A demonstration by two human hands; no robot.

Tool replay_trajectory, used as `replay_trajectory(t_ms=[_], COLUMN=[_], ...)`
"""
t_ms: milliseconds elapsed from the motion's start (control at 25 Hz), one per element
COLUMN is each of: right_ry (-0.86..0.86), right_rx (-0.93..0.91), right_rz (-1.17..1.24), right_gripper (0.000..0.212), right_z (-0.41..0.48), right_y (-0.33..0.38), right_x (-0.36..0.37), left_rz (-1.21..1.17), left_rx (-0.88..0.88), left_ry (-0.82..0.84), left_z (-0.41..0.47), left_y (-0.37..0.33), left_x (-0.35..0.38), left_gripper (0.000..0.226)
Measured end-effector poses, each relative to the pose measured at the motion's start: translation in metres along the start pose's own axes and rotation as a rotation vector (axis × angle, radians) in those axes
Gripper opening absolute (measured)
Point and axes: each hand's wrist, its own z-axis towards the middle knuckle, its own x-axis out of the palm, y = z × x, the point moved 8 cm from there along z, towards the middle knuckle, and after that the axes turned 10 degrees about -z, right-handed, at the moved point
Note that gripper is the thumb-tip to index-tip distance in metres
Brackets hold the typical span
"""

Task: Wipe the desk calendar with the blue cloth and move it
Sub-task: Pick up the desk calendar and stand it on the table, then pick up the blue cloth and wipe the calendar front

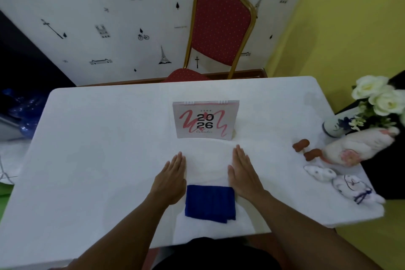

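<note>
"White cloth covered the table, and the calendar stood upright in the middle of it, well beyond the hands."

"Had any wiping begun?"

"None that I could judge. The blue cloth lay folded on the near side of the calendar, untouched. The left hand rested flat just left of it, the right hand flat just right, both spread open and empty."

"So everything remained?"

"Picking up, wiping, moving, I'd say."
</note>
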Motion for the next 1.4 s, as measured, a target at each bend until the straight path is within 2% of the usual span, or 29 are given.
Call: replay_trajectory(t_ms=[80, 280, 360, 480, 600, 720, 800, 880, 1040, 1200, 1400], right_ry=[-0.001, -0.046, -0.037, 0.024, 0.036, -0.012, 0.017, 0.023, 0.13, 0.019, 0.002], right_rx=[-0.03, -0.485, -0.643, -0.772, -0.75, -0.766, -0.78, -0.763, -0.648, -0.511, -0.378], right_rz=[-0.029, -0.166, -0.225, -0.324, -0.457, -0.542, -0.502, -0.41, -0.236, -0.116, -0.035], right_gripper=[0.063, 0.069, 0.07, 0.073, 0.077, 0.061, 0.064, 0.065, 0.055, 0.052, 0.034], right_z=[-0.007, -0.045, -0.065, -0.088, -0.092, -0.091, -0.087, -0.082, -0.074, -0.063, -0.038], right_y=[0.003, 0.041, 0.052, 0.056, 0.053, 0.057, 0.059, 0.059, 0.056, 0.069, 0.085], right_x=[0.001, 0.005, 0.017, 0.044, 0.059, 0.057, 0.055, 0.048, 0.027, 0.008, 0.005], left_rz=[0.002, 0.056, 0.061, 0.061, 0.093, 0.135, 0.144, 0.154, 0.128, -0.026, -0.171], left_rx=[0.037, 0.201, 0.231, 0.253, 0.268, 0.26, 0.24, 0.235, 0.265, 0.16, 0.101], left_ry=[0.037, 0.122, 0.143, 0.145, 0.172, 0.194, 0.195, 0.171, 0.169, 0.237, 0.174], left_z=[-0.011, -0.039, -0.049, -0.056, -0.058, -0.06, -0.058, -0.055, -0.047, -0.029, -0.017], left_y=[-0.01, -0.035, -0.039, -0.041, -0.041, -0.04, -0.039, -0.04, -0.039, -0.035, -0.025], left_x=[0.01, 0.034, 0.042, 0.046, 0.05, 0.054, 0.056, 0.054, 0.045, 0.026, -0.002], left_gripper=[0.066, 0.082, 0.08, 0.077, 0.08, 0.087, 0.088, 0.079, 0.063, 0.056, 0.042])
